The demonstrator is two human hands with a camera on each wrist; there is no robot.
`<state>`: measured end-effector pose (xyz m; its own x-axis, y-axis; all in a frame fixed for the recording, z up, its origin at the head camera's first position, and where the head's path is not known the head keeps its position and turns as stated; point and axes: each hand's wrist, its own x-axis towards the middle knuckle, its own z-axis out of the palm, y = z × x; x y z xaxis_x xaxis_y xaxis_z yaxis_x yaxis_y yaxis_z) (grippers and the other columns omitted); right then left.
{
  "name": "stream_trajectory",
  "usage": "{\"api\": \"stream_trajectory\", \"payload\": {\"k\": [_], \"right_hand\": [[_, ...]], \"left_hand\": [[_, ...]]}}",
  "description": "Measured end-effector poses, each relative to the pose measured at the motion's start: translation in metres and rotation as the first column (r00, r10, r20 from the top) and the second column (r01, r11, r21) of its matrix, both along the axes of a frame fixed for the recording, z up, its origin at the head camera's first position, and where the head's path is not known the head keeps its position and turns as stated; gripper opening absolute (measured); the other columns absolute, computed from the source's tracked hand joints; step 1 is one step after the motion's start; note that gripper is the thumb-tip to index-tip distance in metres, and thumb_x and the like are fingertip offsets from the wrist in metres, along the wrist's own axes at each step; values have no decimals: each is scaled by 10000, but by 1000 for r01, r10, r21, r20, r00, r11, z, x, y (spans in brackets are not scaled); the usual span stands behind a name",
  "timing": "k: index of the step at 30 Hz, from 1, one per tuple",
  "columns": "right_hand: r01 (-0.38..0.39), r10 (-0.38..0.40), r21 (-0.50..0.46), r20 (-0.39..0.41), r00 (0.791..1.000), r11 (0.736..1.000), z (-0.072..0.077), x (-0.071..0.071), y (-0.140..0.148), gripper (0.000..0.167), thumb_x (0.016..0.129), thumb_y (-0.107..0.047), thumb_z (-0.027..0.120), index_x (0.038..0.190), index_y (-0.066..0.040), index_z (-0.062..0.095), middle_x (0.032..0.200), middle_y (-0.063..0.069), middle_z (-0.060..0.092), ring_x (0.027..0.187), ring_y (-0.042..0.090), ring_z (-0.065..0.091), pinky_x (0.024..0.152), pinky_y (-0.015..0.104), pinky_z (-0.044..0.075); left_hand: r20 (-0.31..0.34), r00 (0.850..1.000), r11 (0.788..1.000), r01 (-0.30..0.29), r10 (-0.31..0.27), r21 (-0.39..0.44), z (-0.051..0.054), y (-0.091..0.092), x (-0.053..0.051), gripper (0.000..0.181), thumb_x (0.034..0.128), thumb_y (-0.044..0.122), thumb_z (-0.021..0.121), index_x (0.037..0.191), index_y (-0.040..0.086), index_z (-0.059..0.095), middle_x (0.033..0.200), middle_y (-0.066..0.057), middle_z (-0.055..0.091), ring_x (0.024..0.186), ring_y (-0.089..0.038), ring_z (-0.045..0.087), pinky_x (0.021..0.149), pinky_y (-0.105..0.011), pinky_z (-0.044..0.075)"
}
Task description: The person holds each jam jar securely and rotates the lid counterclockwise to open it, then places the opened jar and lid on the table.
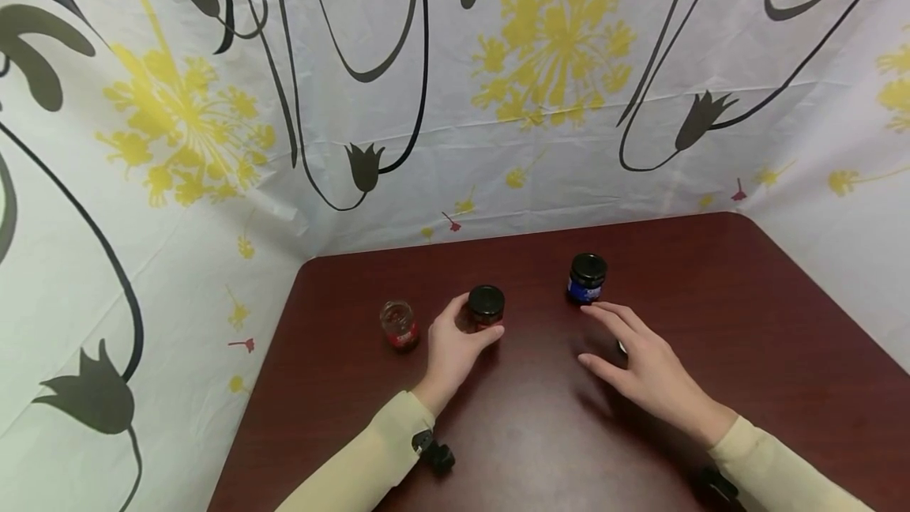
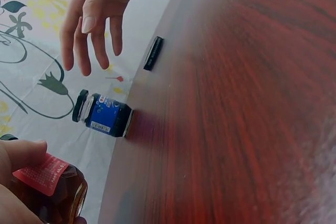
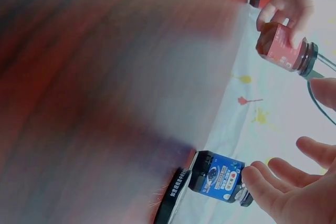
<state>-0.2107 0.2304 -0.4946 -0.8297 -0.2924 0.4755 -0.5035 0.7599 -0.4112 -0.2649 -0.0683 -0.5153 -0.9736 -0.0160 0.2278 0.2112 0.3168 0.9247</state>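
Note:
My left hand (image 1: 453, 348) grips a red-labelled jar (image 3: 286, 48) of dark contents with a black lid (image 1: 486, 300). In the right wrist view this jar appears slightly above the table. To its left stands a lidless glass jar (image 1: 400, 326), also with a red label. My right hand (image 1: 650, 370) is spread with nothing held, fingertips nearest a blue-labelled jar (image 2: 107, 115) with a dark lid; the left wrist view shows a gap between them. A loose black lid (image 3: 172, 195) lies on the table, mostly hidden behind the right hand in the head view.
The dark red-brown wooden table (image 1: 526, 433) has rounded far corners. White cloth (image 1: 441, 125) with grey tulips and yellow flowers hangs behind the far edge and along both sides. A black strap device (image 1: 434, 453) sits on the left wrist.

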Motion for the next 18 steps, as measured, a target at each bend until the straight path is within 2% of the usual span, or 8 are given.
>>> {"api": "stream_trajectory", "payload": {"k": [5, 9, 18], "right_hand": [[1, -1, -8, -8, 1000, 1000, 1, -1, -3, 700, 862, -382, 802, 1481, -304, 485, 1449, -26, 490, 1245, 126, 518, 840, 388, 488], [-3, 3, -19, -7, 1000, 1000, 3, -2, -5, 697, 869, -386, 795, 1485, -304, 480, 1451, -21, 490, 1247, 128, 515, 835, 393, 493], [-6, 6, -40, -3, 1000, 999, 7, -5, -10, 694, 877, -394, 786, 1490, -325, 466, 1459, -39, 480, 1301, 143, 491, 933, 432, 462]], "left_hand": [[-1, 1000, 1000, 13, -13, 15, 2, 0, 3, 627, 745, 282, 915, 1306, 262, 637, 1192, 43, 690, 1065, -110, 667, 861, -335, 556], [4, 1000, 1000, 13, -13, 9, 2, 1, 6, 639, 740, 313, 916, 1311, 262, 634, 1193, 49, 687, 1059, -105, 667, 854, -331, 558], [6, 1000, 1000, 21, -21, 21, 2, 3, 10, 638, 732, 330, 919, 1303, 279, 639, 1178, 55, 689, 1036, -95, 670, 837, -314, 561]]}}
